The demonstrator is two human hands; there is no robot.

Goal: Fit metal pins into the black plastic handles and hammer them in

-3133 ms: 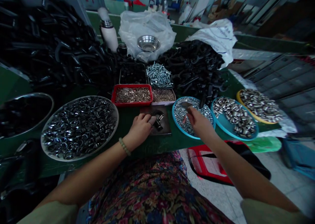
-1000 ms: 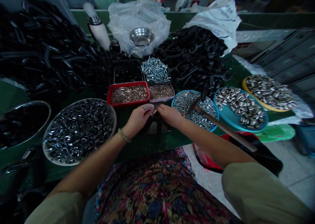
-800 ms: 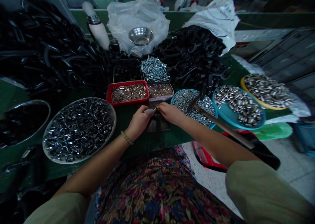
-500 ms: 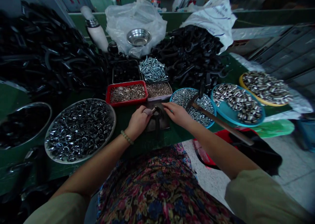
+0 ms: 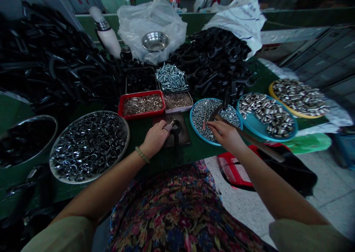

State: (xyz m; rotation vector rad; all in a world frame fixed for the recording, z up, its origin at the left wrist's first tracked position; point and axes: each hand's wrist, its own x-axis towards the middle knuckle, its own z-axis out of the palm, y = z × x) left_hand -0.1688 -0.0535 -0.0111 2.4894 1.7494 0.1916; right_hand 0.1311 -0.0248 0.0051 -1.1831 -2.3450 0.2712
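left hand [image 5: 155, 136]: curled, fingers pinning black clamp [image 5: 175, 128] on dark plate [image 5: 183, 136] at table edge | right hand [image 5: 226, 133]: loosely curled, fingertips on hammer [image 5: 244, 134] over blue dish [image 5: 196, 128] of nuts

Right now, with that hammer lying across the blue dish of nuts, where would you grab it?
Probably by the wooden handle, from the right: the hammer lies with its dark head on the blue dish and its handle slanting out past the table edge. The right hand is already at the head end.
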